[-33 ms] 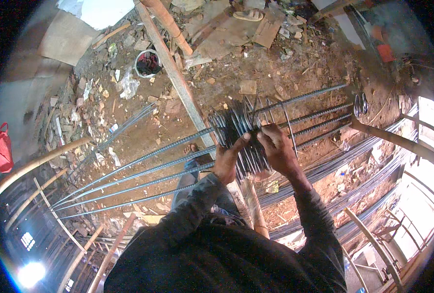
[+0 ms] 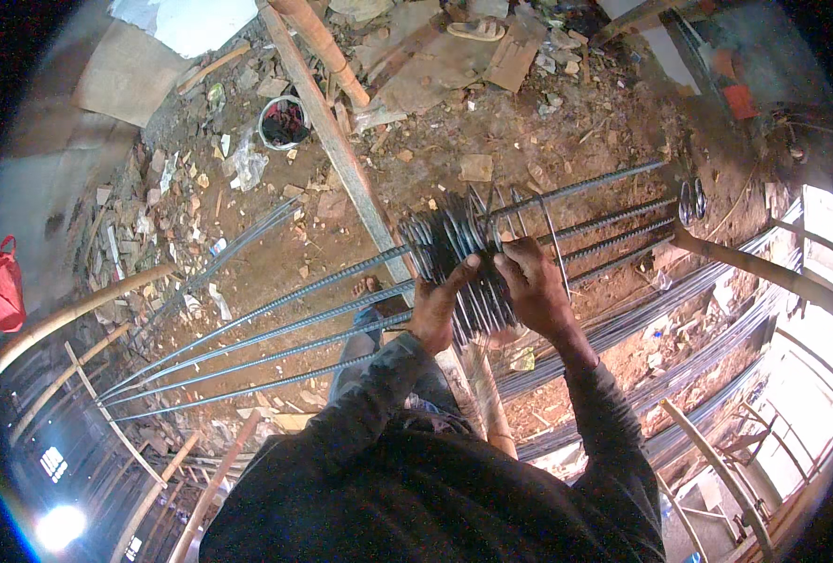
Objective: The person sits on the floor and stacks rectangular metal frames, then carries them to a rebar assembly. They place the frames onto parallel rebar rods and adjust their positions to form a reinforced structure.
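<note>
A dense bundle of dark steel stirrups (image 2: 454,253) hangs around several long ribbed steel bars (image 2: 604,182) that run across in front of me. My left hand (image 2: 433,311) is closed on the bundle's near left side, thumb lying over the stirrup edges. Close by, my right hand (image 2: 537,291) grips the bundle's right side, thumb and fingers bent against the stirrups. Its palm side and some fingertips are hidden. A few stirrups stand apart from the bundle, including one loose stirrup (image 2: 554,235) just right of my right hand.
A wooden beam (image 2: 337,155) passes under the bars, and a bamboo pole (image 2: 754,267) lies at their right end. More long steel rods (image 2: 642,324) lie at the right. Beyond are a bucket (image 2: 285,123) and rubble; a red bag (image 2: 4,291) hangs far left.
</note>
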### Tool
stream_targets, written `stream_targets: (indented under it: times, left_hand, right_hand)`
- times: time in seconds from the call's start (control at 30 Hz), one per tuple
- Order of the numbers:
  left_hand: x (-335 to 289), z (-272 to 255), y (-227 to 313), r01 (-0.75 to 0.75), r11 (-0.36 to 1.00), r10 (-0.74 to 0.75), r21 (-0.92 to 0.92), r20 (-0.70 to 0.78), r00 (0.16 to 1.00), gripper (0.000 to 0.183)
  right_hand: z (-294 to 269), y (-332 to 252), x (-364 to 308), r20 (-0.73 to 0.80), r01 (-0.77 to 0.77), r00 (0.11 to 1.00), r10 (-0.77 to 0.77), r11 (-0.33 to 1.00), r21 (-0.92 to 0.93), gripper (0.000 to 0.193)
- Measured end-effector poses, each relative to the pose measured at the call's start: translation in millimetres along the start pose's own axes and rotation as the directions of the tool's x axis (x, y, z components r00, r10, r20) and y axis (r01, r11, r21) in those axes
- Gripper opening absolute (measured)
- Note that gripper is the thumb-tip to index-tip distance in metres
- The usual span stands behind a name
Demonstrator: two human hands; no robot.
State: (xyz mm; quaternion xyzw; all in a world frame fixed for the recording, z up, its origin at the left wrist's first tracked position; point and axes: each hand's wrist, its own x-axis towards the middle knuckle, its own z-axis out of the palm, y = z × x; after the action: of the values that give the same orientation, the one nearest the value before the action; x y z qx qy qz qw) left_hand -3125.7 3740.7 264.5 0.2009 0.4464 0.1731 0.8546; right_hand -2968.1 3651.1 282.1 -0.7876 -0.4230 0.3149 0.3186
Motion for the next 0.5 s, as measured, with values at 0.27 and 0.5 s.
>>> stream_targets:
  times: [0.27,0.5]
  left_hand:
    - [9,-4,-4,-0.101,0.993,0.105,0.068,-0.054,0.993,0.050]
    - [11,-6,-4,-0.029,0.999,0.028,-0.017,-0.061,0.998,0.049]
  right_hand:
    - [-26,-1,9,-0.184,-0.017,0.983,-0.017,0.983,-0.180,0.031]
    - [-39,2,19,-0.396,-0.109,0.918,-0.007,0.957,-0.270,0.028]
